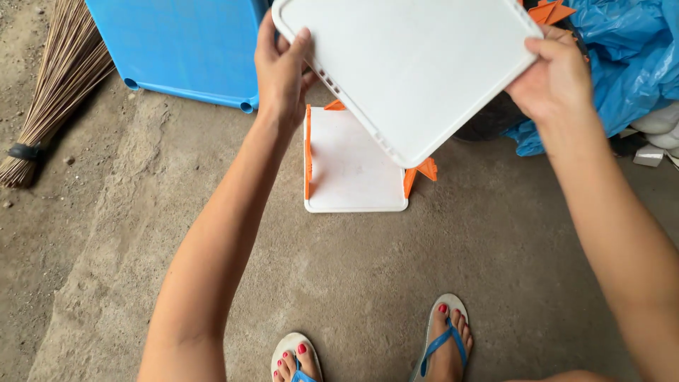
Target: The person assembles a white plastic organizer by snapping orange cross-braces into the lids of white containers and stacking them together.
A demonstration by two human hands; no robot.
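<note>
Both hands hold a white panel (414, 67) up in the air, tilted, its lower corner pointing down toward the floor. Left hand (281, 71) grips the panel's left edge, fingers curled behind it, thumb on the front face, closed on the rim. Right hand (555, 78) grips the right edge the same way, thumb on top, fingers wrapped behind. Small slots run along the panel's lower left rim. Under the panel, on the floor (212, 247), stands a white shelf piece (350, 166) with orange brackets (424, 172) at its sides; the held panel overlaps its upper right part in view and whether they touch cannot be told. The floor is bare concrete, rough and stained, with a sandy paler band running diagonally down its left half and small pebbles at the left edge. A blue plastic crate (184, 46) sits at the top of the floor, just left of the left hand. A stick broom (53, 88) lies at the top left corner, bristles bound with a dark band. A crumpled blue tarp (629, 60) fills the top right corner, with white scraps (654, 141) below it at the right edge. More orange parts (552, 12) peek out above the panel's top right. At the bottom edge, two feet in blue-strapped flip-flops (442, 339) stand on the concrete.
</note>
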